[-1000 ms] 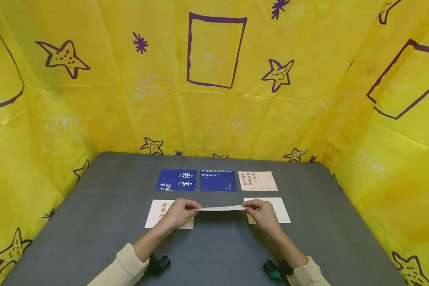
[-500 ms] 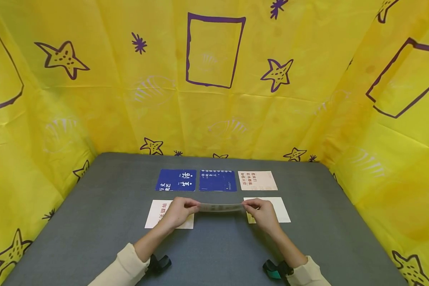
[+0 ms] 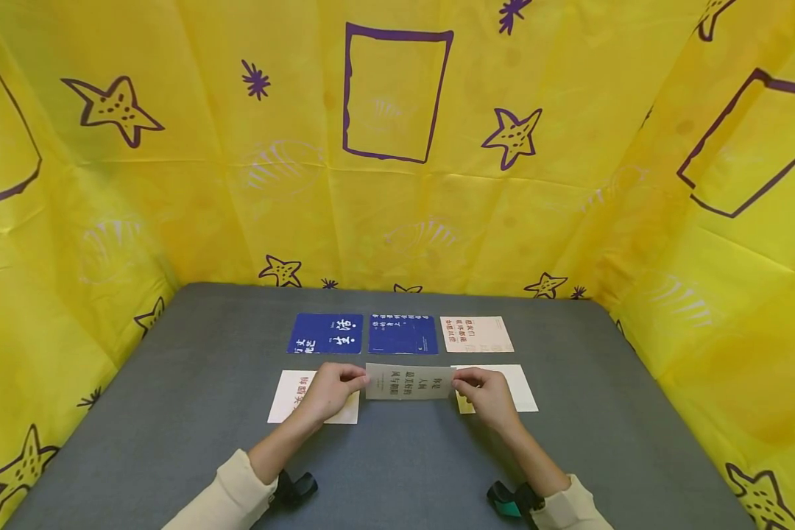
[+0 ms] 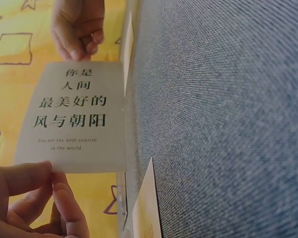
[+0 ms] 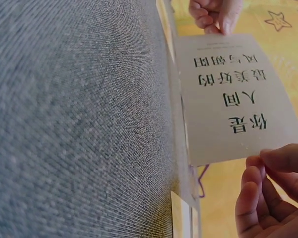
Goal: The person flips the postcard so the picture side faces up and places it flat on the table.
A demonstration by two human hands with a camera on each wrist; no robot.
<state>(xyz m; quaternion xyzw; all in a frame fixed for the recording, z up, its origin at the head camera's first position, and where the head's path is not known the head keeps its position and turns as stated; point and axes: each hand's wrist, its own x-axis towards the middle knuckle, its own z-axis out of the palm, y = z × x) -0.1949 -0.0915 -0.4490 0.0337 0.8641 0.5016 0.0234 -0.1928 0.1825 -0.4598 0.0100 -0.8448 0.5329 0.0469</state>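
A pale card with dark green Chinese lettering is stretched between both hands, tilted so its printed face shows. My left hand pinches its left edge between thumb and fingers. On the opposite edge, my right hand pinches with thumb and fingertips. In the left wrist view, the card also carries a line of English below the Chinese. Under my left hand lies a white card with red lettering, partly hidden. A white card with a yellow patch lies partly beneath my right hand.
Two blue cards with white lettering, one at the left and one in the middle, lie in the back row. Beside them is a cream card. The grey tabletop meets yellow patterned cloth behind and at both sides.
The held card has tipped from nearly edge-on to showing its lettered face toward the head camera. Both hands keep their pinch and stay in nearly the same place.
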